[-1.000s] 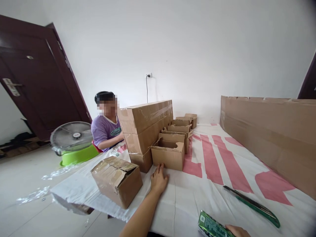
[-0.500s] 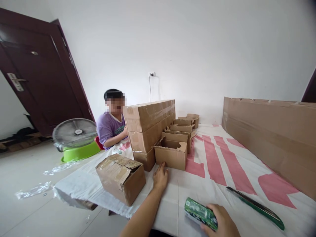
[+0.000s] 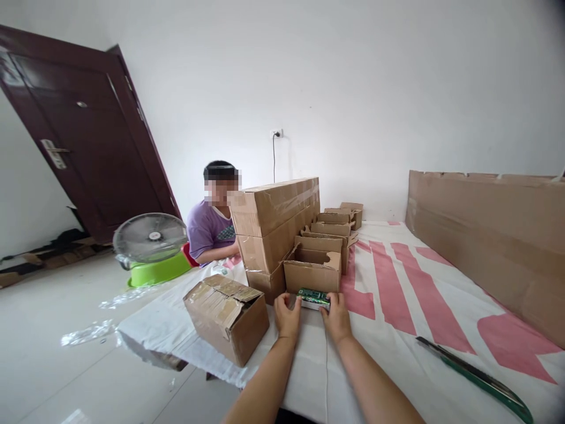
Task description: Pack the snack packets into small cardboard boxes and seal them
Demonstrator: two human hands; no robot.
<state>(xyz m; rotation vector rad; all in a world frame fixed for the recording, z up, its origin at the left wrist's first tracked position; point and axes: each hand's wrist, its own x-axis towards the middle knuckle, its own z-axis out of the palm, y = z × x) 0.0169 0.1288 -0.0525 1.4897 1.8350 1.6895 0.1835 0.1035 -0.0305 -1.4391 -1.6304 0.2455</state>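
Observation:
A small green and white packet [image 3: 314, 298] lies flat at the foot of the nearest open cardboard box [image 3: 312, 274]. My left hand [image 3: 286, 315] grips its left end, with thumb and fingers closed. At its right end, my right hand [image 3: 337, 318] holds it the same way. The box in front of my hands has its top open, and several more open boxes stand in a row behind it. To the left of my left hand sits a taped cardboard box [image 3: 227, 318] with a partly lifted flap.
Long taped cartons [image 3: 278, 221] are stacked left of the open boxes. A green-handled knife [image 3: 477, 377] lies on the cloth at right. A large cardboard panel [image 3: 485, 241] stands along the right side. Across the table sits a person in purple [image 3: 212, 232], beside a fan [image 3: 150, 237].
My right hand has carried the packet forward and left, from the near table to the open box. My left hand now grips the packet's other end. The view has turned slightly left.

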